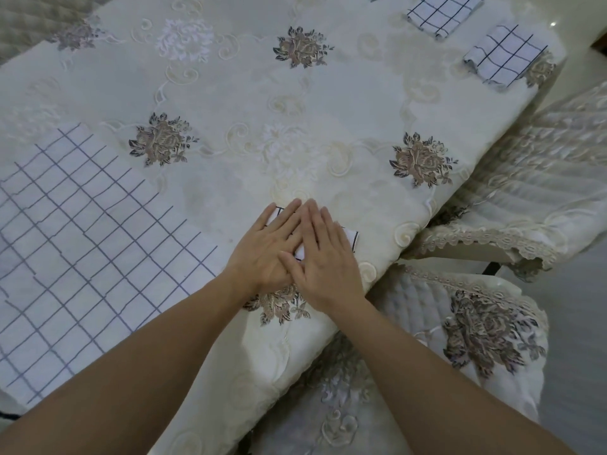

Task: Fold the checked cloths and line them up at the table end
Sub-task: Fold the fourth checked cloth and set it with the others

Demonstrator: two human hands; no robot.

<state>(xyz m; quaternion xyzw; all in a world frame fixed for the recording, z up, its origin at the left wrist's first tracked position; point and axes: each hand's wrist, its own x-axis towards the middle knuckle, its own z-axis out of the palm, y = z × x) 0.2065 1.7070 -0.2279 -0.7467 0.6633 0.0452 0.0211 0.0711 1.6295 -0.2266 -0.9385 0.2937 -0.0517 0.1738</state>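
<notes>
While both palms lie flat with fingers spread, the left hand (262, 254) and right hand (323, 257) press a folded cloth (350, 237) near the table (328, 103) edge; two folded cloths (443, 14) sit far right.

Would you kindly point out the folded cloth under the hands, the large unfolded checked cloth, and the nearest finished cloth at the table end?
folded cloth (352, 237): head view, exposed right corner.
unfolded checked cloth (82, 244): head view, flat middle.
finished cloth (504, 57): head view, top face centre.
</notes>
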